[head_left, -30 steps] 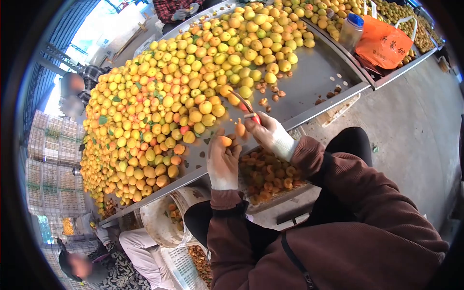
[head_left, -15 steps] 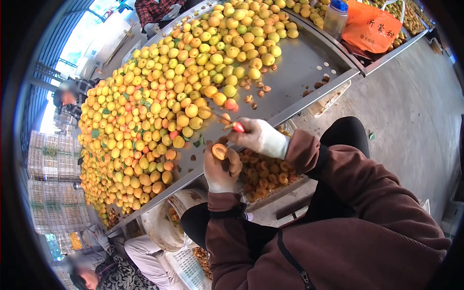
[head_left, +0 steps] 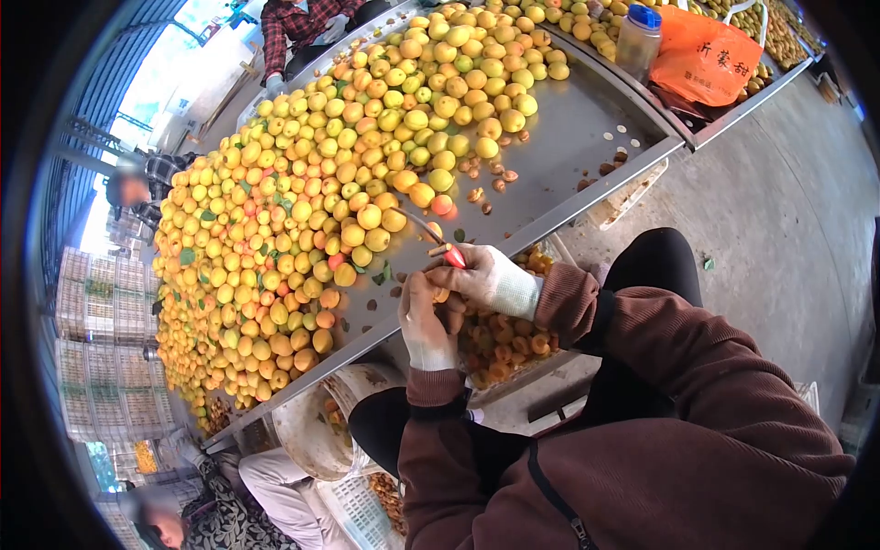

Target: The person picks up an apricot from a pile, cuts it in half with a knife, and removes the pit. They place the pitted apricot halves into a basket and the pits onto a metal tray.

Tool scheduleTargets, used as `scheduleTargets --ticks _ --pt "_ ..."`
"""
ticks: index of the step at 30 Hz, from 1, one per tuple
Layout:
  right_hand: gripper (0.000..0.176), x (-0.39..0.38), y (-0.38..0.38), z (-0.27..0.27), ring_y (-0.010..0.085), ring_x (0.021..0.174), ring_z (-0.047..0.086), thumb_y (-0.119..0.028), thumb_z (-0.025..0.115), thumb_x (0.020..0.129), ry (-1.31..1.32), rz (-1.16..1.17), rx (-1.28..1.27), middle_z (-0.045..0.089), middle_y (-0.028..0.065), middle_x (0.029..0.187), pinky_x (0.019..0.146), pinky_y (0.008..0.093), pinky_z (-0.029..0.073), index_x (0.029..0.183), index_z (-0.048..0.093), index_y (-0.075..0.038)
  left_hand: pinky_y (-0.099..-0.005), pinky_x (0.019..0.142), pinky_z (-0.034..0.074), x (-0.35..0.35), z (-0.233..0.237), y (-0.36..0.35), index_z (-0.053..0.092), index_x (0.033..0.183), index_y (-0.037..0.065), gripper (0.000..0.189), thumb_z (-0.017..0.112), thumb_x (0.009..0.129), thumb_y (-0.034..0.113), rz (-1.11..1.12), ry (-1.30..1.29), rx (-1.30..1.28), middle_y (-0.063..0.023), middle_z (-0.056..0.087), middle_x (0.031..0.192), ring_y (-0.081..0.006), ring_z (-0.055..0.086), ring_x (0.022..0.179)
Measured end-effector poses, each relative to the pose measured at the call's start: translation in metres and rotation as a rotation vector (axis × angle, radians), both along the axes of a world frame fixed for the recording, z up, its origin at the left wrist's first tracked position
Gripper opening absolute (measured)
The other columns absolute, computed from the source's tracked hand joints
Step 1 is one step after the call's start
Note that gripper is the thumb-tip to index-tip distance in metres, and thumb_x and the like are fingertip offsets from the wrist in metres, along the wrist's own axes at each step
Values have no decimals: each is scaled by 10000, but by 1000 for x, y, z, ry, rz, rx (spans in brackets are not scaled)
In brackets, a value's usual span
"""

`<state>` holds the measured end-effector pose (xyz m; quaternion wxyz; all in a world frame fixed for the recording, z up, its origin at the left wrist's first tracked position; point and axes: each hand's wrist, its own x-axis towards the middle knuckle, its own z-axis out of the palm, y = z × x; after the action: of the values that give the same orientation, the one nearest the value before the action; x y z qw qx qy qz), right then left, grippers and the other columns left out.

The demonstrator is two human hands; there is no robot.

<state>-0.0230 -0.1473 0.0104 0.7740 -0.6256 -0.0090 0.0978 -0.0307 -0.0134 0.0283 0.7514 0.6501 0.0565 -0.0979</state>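
Observation:
In the head view my gloved left hand (head_left: 427, 321) is closed around an apricot half (head_left: 441, 295), mostly hidden by fingers. My gloved right hand (head_left: 493, 278) grips a knife (head_left: 453, 255) with a red handle and a thin curved blade pointing up and left. Its fingers meet those of the left hand over the fruit. Both hands are just in front of the metal table's rim (head_left: 541, 224). Whole apricots (head_left: 293, 238) lie heaped on the table beyond them. Below the hands, a crate holds pitted apricot halves (head_left: 504, 346).
Loose pits (head_left: 498, 174) lie on the table near the heap. At upper right are a blue-capped bottle (head_left: 639, 41) and an orange bag (head_left: 704, 57). A white bucket (head_left: 307, 431) stands below the table's edge. Co-workers sit along the far and left sides.
My right hand has come down against my left, and the apricot half's cut face has turned out of sight. The co-worker's gloved hand at the top has shifted left and down.

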Motion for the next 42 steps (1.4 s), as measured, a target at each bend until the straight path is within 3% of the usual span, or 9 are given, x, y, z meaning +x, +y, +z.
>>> scheduleTargets --ticks 6,8,14,22,24,33,36,39,42 --pt "308 0 -3 14 88 513 540 -307 622 898 195 56 121 627 18 657 466 244 414 1058 649 -45 -197 404 324 10 -19 7 602 1104 26 464 392 1031 434 -1 -173 89 -3 536 667 -60 446 469" --pt "316 3 2 10 87 498 529 -311 626 889 208 20 105 623 16 653 451 247 404 1049 645 -39 -185 394 312 17 -20 9 588 1189 20 497 379 1035 445 -54 100 -233 4 549 734 -39 423 465" --pt "338 9 4 14 87 465 502 -310 644 848 285 -66 -13 579 15 617 426 257 383 1008 628 -12 -159 395 315 27 -4 5 523 1354 73 476 385 1030 393 -90 -29 -14 -6 582 870 -24 422 482" --pt "315 17 2 -5 77 514 498 -229 627 821 358 -35 160 580 9 691 461 228 391 1023 612 12 -173 448 384 48 -29 1 575 1337 146 409 404 1019 338 -52 -79 101 -4 587 929 -28 485 563" --pt "278 19 7 -10 118 392 437 -251 664 800 281 -125 191 520 37 557 361 272 322 927 612 -9 -175 466 400 50 -33 5 585 1330 159 401 403 1019 333 -107 -187 159 -6 587 941 -32 496 585" --pt "251 18 2 -2 126 385 427 -263 620 817 352 -55 327 525 43 557 364 279 330 854 609 -15 -172 347 239 55 -32 -4 588 1285 96 404 362 1043 328 -93 36 63 5 625 855 -22 351 414" --pt "233 16 1 6 122 387 428 -261 610 831 359 -83 311 513 30 557 361 278 327 844 596 -29 -169 374 261 54 -41 2 584 1279 71 393 403 1035 321 -128 -170 38 -10 629 868 -20 370 446" --pt "211 21 2 1 111 395 435 -253 603 843 332 -144 341 512 18 568 361 268 321 840 583 -43 -243 801 509 47 -27 9 561 1306 17 361 587 963 128 -56 -228 152 -76 628 1101 -131 600 906" --pt "183 20 1 6 100 400 433 -237 594 853 275 -167 320 519 11 581 362 255 318 839 571 -55 -241 772 515 43 -25 11 581 1284 11 364 627 928 73 -106 -479 329 -68 634 1095 -121 603 904"
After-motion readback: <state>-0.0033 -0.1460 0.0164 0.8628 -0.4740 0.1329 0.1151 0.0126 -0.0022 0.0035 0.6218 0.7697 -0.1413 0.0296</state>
